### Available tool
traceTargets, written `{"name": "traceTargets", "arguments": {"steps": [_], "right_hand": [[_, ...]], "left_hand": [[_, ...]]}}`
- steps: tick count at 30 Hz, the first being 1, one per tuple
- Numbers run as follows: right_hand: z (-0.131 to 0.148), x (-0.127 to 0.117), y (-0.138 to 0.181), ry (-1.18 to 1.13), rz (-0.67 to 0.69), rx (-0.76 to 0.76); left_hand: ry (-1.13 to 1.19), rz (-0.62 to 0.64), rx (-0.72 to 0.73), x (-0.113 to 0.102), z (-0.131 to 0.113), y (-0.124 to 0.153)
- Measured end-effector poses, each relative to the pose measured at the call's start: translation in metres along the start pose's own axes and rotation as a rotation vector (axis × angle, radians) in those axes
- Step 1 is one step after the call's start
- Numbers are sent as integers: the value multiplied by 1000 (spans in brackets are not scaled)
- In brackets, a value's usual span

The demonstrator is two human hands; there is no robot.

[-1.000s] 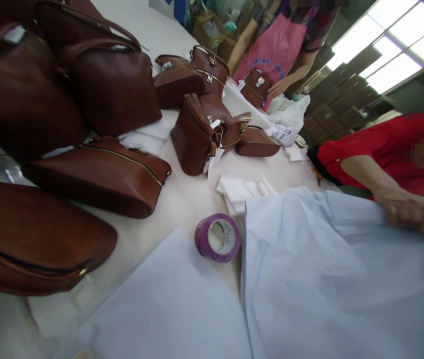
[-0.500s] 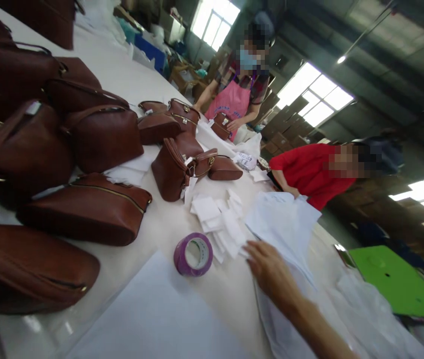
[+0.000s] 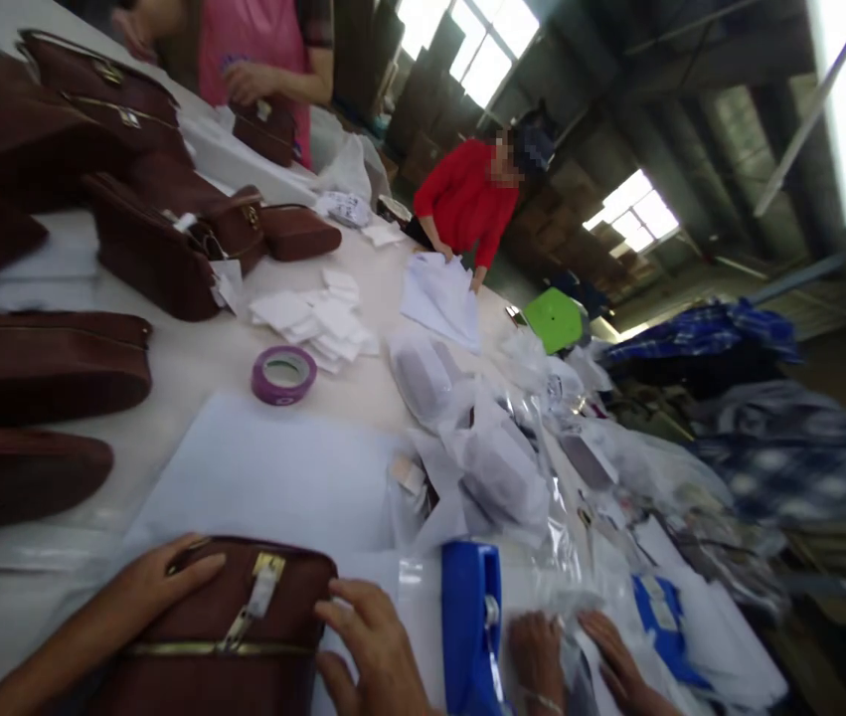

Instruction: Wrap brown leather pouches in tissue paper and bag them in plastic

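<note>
In front of me a brown leather bag with a brass zip stands on white paper. A tag wrapped in white hangs from its gold-coloured clasp. My left hand is closed over the bag's upper left edge, thumb and fingers resting on top. My right hand is at the bag's right edge, its fingers apart and slightly bent, the fingertips at or very near the leather. A large white paper sheet lies behind the bag. Farther back are a purple tape roll and a pile of small white slips.
More brown bags line the left side. To my right are a blue tape dispenser, a co-worker's hands and paper-wrapped items. Across the table stand a person in a pink apron and one in red.
The view has swung right and down. Earlier one hand reached beside the white slips; now both hands are at a brown bag in front of me, and the wrapped items have come into view.
</note>
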State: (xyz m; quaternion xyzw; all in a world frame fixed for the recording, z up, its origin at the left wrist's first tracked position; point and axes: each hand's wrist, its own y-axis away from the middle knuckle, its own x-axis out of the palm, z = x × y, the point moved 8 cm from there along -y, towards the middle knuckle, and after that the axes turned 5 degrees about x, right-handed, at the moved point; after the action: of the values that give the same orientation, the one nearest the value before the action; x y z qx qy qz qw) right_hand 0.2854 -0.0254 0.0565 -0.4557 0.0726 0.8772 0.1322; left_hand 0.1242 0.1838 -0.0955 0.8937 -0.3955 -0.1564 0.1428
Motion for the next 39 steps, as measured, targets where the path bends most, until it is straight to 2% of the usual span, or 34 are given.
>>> {"name": "traceTargets", "arguments": {"steps": [3, 7, 9, 11, 13, 18, 22, 27, 31, 33, 36, 39], "right_hand": [[-15, 4, 37, -141, -47, 229], [-71, 35, 68, -529, -224, 680], [-87, 61, 72, -768, -196, 847], [-90, 81, 71, -953, -123, 937], [-86, 92, 68, -1046, -67, 960], [-68, 96, 66, -1096, -21, 901], [-58, 98, 62, -1093, 50, 901], [-53, 94, 56, -1094, 121, 952], [-46, 91, 54, -1181, 151, 913], [-47, 93, 56, -1204, 171, 937], [-52, 99, 58, -1109, 239, 1020], [-48, 95, 47, -1107, 295, 984]], "left_hand": [[19, 83, -10, 4, -18, 6], [-72, -52, 34, 0, -46, 25], [-97, -119, 26, 0, -47, 32], [-132, -171, 24, 0, -43, 38], [-159, -195, 17, 3, -38, 45], [-160, -207, 30, 12, -32, 70], [-105, -147, 64, 15, -22, 86], [-26, -105, 86, 18, -15, 94], [68, -84, 89, 21, -17, 102], [99, -92, 78, 20, -16, 106], [123, -147, 26, 15, -10, 107], [211, -142, -14, 12, -7, 102]]}}
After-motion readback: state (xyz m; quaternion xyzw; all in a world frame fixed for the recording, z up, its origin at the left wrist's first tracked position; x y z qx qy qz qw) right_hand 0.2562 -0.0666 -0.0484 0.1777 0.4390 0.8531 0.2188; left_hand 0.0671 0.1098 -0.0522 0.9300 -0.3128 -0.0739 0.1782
